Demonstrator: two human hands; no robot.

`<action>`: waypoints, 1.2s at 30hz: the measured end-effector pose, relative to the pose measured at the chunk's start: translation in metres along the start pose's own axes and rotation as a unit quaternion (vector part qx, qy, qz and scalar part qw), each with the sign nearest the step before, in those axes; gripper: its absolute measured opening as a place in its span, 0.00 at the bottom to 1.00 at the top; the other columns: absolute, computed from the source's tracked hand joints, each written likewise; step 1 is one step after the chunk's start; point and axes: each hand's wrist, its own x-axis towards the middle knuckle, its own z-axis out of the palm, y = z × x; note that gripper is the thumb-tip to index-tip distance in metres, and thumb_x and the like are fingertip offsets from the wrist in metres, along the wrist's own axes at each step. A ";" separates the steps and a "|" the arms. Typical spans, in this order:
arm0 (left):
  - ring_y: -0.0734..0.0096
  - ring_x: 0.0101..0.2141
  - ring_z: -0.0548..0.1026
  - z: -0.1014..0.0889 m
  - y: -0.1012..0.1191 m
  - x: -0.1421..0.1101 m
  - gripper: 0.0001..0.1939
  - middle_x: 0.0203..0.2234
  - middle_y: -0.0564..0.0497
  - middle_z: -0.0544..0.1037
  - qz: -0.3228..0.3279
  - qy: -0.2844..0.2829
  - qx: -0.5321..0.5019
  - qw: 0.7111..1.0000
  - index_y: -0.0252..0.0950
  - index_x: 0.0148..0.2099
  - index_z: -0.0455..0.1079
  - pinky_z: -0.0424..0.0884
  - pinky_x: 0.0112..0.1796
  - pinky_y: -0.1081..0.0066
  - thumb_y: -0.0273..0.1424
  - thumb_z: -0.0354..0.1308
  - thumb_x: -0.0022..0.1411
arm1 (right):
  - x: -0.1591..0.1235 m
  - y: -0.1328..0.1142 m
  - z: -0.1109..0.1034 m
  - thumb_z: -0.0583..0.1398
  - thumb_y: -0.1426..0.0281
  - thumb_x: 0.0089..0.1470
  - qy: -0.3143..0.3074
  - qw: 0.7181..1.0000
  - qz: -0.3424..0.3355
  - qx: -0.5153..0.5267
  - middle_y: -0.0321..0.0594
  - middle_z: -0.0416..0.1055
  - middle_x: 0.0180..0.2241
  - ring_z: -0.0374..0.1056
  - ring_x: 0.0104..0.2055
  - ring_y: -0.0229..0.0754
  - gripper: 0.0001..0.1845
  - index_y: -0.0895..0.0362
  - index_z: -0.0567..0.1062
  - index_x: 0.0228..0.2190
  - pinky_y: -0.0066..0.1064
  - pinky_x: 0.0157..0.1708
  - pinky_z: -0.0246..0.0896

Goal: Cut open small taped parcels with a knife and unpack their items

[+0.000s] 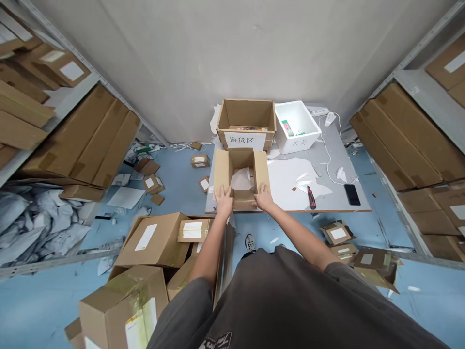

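Note:
An open cardboard box (242,195) stands at the front edge of the table, its side flaps folded outward. Inside lies a sheet of whitish paper (241,179). My left hand (224,200) grips the box at its near left corner, fingers over the left flap (221,169). On the other side, my right hand (264,198) holds the near right corner by the right flap (260,168). The undersides of both hands are hidden. To the right of the box, a red and black utility knife (311,198) lies on the table.
Behind the box are a labelled carton (245,140) and a white foam bin (298,143). A phone (352,194), paper scraps and a white cable lie on the table (337,160). Stacked cartons (152,242) crowd the left; loaded shelves flank both sides.

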 end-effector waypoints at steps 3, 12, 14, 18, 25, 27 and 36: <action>0.34 0.77 0.48 0.006 0.004 -0.007 0.11 0.76 0.47 0.62 0.006 0.031 -0.023 0.999 0.42 0.46 0.85 0.37 0.70 0.23 0.34 0.61 0.68 | -0.007 0.009 0.003 0.64 0.58 0.69 0.037 0.999 -0.025 0.014 0.65 0.45 0.78 0.46 0.78 0.71 0.23 0.59 0.80 0.58 0.58 0.72 0.47; 0.37 0.75 0.54 -0.039 0.087 -0.006 0.05 0.73 0.53 0.67 0.120 0.137 -0.076 0.980 0.46 0.40 0.82 0.38 0.70 0.21 0.32 0.64 0.68 | -0.105 0.099 0.006 0.69 0.62 0.64 0.208 0.973 0.037 0.094 0.59 0.47 0.78 0.43 0.79 0.71 0.14 0.57 0.82 0.47 0.66 0.71 0.51; 0.38 0.75 0.54 -0.054 0.126 0.010 0.05 0.73 0.54 0.67 0.175 0.149 -0.085 0.970 0.46 0.40 0.81 0.37 0.70 0.21 0.32 0.63 0.69 | -0.135 0.130 0.008 0.70 0.62 0.62 0.245 0.960 0.090 0.104 0.60 0.45 0.78 0.42 0.79 0.73 0.14 0.58 0.82 0.45 0.69 0.71 0.49; 0.38 0.75 0.54 -0.073 0.237 0.046 0.05 0.72 0.52 0.68 0.308 0.151 -0.105 0.933 0.44 0.39 0.81 0.37 0.70 0.20 0.31 0.64 0.69 | -0.210 0.202 0.022 0.69 0.63 0.64 0.303 0.920 0.221 0.113 0.60 0.45 0.78 0.40 0.80 0.73 0.12 0.59 0.82 0.44 0.69 0.72 0.48; 0.38 0.74 0.56 -0.068 0.492 0.057 0.02 0.72 0.47 0.68 0.542 0.109 -0.088 0.829 0.41 0.41 0.82 0.37 0.71 0.21 0.29 0.68 0.66 | -0.368 0.336 0.098 0.68 0.62 0.64 0.333 0.834 0.423 0.119 0.63 0.49 0.77 0.43 0.79 0.74 0.13 0.61 0.82 0.41 0.67 0.72 0.49; 0.38 0.75 0.56 -0.061 0.564 0.051 0.03 0.72 0.45 0.68 0.577 0.100 -0.064 0.808 0.40 0.42 0.82 0.38 0.72 0.24 0.29 0.69 0.66 | -0.405 0.376 0.122 0.67 0.62 0.65 0.334 0.813 0.460 0.122 0.64 0.50 0.76 0.44 0.78 0.74 0.13 0.61 0.82 0.40 0.67 0.71 0.50; 0.43 0.77 0.50 -0.028 0.709 0.041 0.23 0.74 0.39 0.64 0.609 0.074 -0.082 0.785 0.41 0.62 0.77 0.50 0.73 0.33 0.27 0.67 0.65 | -0.467 0.529 0.188 0.66 0.56 0.63 0.313 0.810 0.476 0.135 0.63 0.61 0.72 0.51 0.76 0.70 0.26 0.57 0.79 0.57 0.68 0.67 0.56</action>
